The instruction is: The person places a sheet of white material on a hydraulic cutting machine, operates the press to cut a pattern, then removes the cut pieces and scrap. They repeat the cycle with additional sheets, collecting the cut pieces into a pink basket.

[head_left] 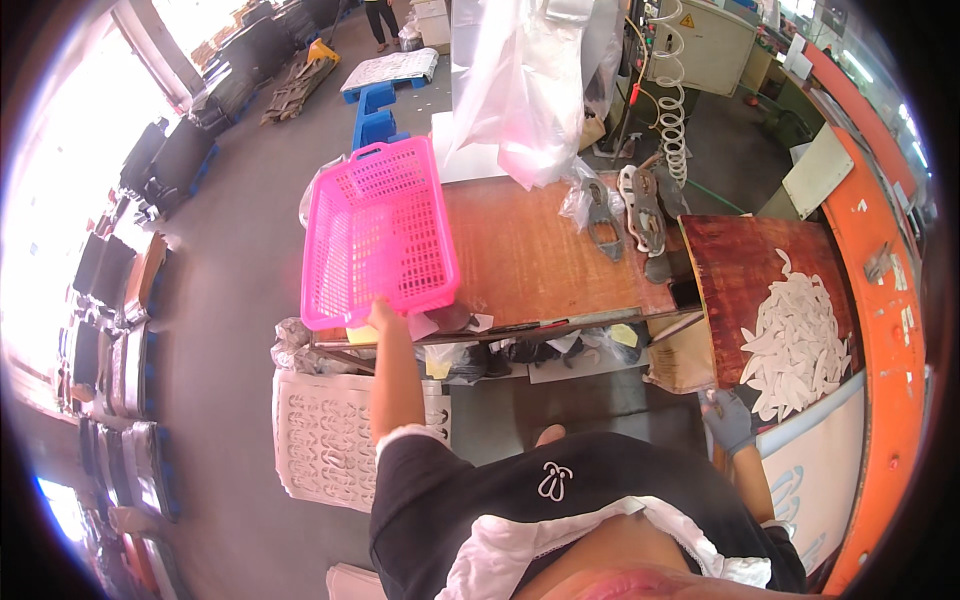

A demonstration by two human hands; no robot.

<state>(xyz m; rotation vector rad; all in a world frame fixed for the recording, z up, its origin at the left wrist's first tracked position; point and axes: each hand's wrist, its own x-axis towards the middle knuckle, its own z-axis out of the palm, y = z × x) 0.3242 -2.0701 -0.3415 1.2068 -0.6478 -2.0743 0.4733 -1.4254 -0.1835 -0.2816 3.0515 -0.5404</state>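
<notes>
My bare left hand (381, 314) is closed on the near rim of a pink plastic basket (448, 262). The basket is tilted on the left end of the wooden table (540, 235), and nothing shows inside it. At the right, my right hand (729, 420) wears a grey glove. Its fingers are curled at the near left corner of a reddish-brown board (722, 290); what they hold is too small to make out. On that board lies a heap of white curved cut-out pieces (795, 345).
Grey shoe-sole-shaped parts (640, 210) lie at the table's right end. Clear plastic bags (520, 90) hang behind it. Punched white sheets (325, 435) are stacked below left. An orange machine frame (885, 330) borders the right side. A coiled hose (672, 100) hangs at the back.
</notes>
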